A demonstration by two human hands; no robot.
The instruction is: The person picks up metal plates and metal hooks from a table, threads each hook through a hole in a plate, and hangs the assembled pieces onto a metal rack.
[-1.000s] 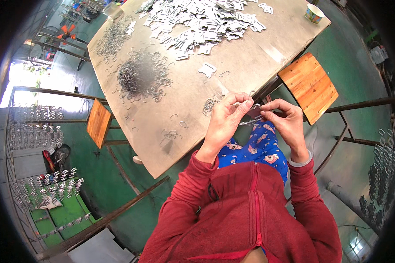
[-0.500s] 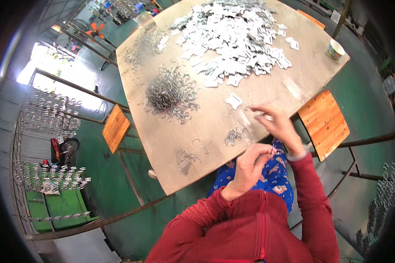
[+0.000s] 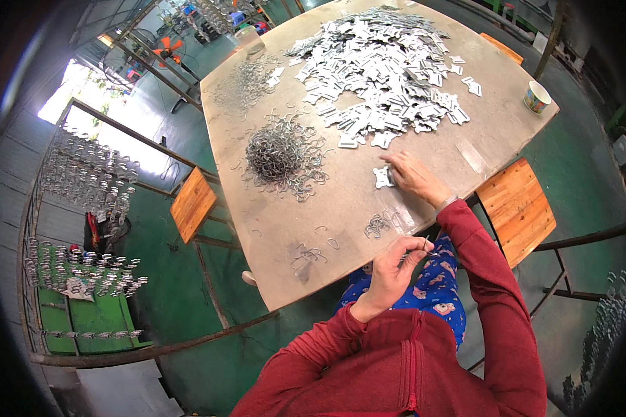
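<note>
Near the table's front edge, above my lap, my left hand (image 3: 398,270) is closed in a pinch. A thin metal piece (image 3: 431,254) pokes out at its fingertips, too small to make out fully. My right hand (image 3: 422,181) reaches over the table, palm down, fingers apart. It is at the right side of a single flat, silvery metal plate (image 3: 382,177) with notched sides; whether the thumb touches it, I cannot tell. Between the hands and the left corner lie a small cluster of curved wire hooks (image 3: 378,226) and a few loose hooks (image 3: 309,257).
A big heap of similar plates (image 3: 375,76) covers the table's far part. A dense pile of wire hooks (image 3: 275,154) lies left of it. A paper cup (image 3: 536,97) stands at the right edge. Wooden stools (image 3: 516,207) flank the table (image 3: 271,278); racks of hanging hooks (image 3: 90,174) stand left.
My right hand has moved away from my left, forward and leftward to the single plate. My left hand keeps its pinch in nearly the same place. The whole view has shifted slightly.
</note>
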